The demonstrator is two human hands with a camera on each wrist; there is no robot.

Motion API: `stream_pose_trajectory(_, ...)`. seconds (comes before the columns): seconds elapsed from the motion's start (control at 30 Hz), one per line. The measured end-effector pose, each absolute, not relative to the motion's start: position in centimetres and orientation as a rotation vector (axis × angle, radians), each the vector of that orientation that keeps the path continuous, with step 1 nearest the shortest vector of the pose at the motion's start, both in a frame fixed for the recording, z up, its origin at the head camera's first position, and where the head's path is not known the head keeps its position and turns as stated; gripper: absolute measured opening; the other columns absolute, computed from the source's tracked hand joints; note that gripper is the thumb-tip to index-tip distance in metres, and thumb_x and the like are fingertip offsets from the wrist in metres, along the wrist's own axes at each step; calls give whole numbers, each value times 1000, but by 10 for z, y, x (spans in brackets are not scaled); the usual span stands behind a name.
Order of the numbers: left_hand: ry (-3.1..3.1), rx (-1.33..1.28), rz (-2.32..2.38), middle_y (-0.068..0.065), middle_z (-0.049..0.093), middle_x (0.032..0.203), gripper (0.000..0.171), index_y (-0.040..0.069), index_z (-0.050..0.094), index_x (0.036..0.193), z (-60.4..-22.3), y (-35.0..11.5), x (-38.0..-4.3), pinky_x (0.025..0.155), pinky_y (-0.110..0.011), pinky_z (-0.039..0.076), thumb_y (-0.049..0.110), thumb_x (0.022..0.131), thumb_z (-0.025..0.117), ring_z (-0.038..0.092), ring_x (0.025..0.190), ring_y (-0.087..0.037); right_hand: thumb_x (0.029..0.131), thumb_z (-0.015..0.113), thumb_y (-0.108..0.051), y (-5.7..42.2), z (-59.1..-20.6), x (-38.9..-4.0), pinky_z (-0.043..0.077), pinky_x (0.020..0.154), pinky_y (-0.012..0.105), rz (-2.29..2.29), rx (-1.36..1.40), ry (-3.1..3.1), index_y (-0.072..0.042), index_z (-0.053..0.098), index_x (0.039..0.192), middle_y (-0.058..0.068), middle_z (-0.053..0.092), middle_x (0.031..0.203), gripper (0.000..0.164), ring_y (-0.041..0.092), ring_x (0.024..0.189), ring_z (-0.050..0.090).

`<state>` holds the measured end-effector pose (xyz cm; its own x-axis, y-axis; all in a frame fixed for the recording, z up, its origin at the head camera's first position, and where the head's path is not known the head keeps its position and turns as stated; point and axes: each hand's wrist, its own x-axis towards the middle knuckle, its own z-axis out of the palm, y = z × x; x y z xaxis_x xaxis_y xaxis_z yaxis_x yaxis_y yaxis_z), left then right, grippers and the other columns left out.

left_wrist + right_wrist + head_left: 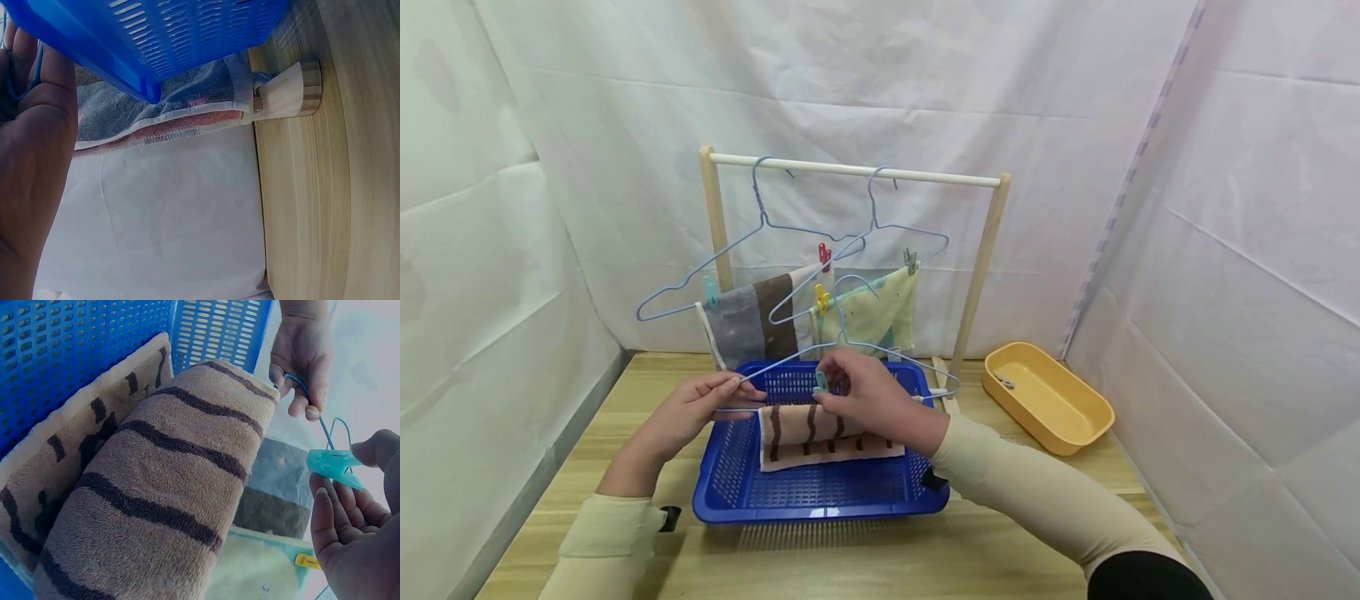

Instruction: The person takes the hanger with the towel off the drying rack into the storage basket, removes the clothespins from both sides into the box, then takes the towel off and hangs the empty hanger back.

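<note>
A blue wire hanger [842, 337] is held over the blue basket by my left hand [711, 396], whose fingers and thumb grip its left end. Over the hanger's lower bar hangs a tan towel [831, 425] with dark brown wavy stripes, its lower part reaching into the basket. Between thumb and fingers my right hand [872, 396] pinches a teal clothespin [334, 464], just above the towel's top fold. In the right wrist view the clothespin is apart from the towel [156, 481]. The left wrist view shows only part of the left hand [40, 125].
Behind the blue basket [820, 510] stands a rack with a white rail [850, 169]. On it hang two hangers with a grey-brown cloth [745, 321] and a yellow-green cloth [880, 312], both clipped with clothespins. A yellow tray [1052, 400] with a clothespin [1004, 382] sits at right.
</note>
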<state>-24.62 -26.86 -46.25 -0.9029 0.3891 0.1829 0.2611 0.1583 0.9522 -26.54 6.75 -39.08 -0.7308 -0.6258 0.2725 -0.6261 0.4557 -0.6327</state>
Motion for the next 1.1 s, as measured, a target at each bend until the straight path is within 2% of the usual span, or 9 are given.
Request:
stream_pose_trajectory(0.13,2312,653,1853,-30,73,132,43,-8,69,129,-463,-269,-246,99,-51,65,23,124,40,78,118,-19,103,82,-16,78,-391,-266,61,84,28,1196,1112,-2683,-12,68,128,-4,69,111,29,10,99,67)
stream_pose_trajectory(0.3,2321,648,1850,-27,75,132,42,-6,70,128,-464,-269,-246,99,-52,64,24,123,41,78,118,-19,102,81,-12,97,-388,-268,62,84,31,1240,1084,-2656,-11,68,128,-2,68,110,29,11,98,67)
stream_pose_trajectory(0.67,2315,689,1856,-30,73,132,42,-8,70,129,-463,-270,-246,98,-47,66,21,124,40,78,118,-18,100,82,-4,132,-379,-270,65,82,40,1277,1092,-2527,-2,67,128,3,69,106,31,17,95,70)
stream_pose_trajectory(0.9,2321,699,1852,-32,72,132,42,-9,69,129,-463,-270,-245,98,-45,66,20,124,39,77,118,-18,98,80,4,154,-371,-275,62,78,36,1323,1046,-2446,3,68,124,9,70,102,29,21,90,69)
stream_pose_trajectory(1.1,2324,687,1850,-36,70,133,42,-9,69,129,-463,-270,-245,97,-41,66,21,124,39,77,118,-18,100,79,0,181,-362,-288,59,78,34,1317,896,-2463,3,69,129,11,69,103,30,23,90,66)
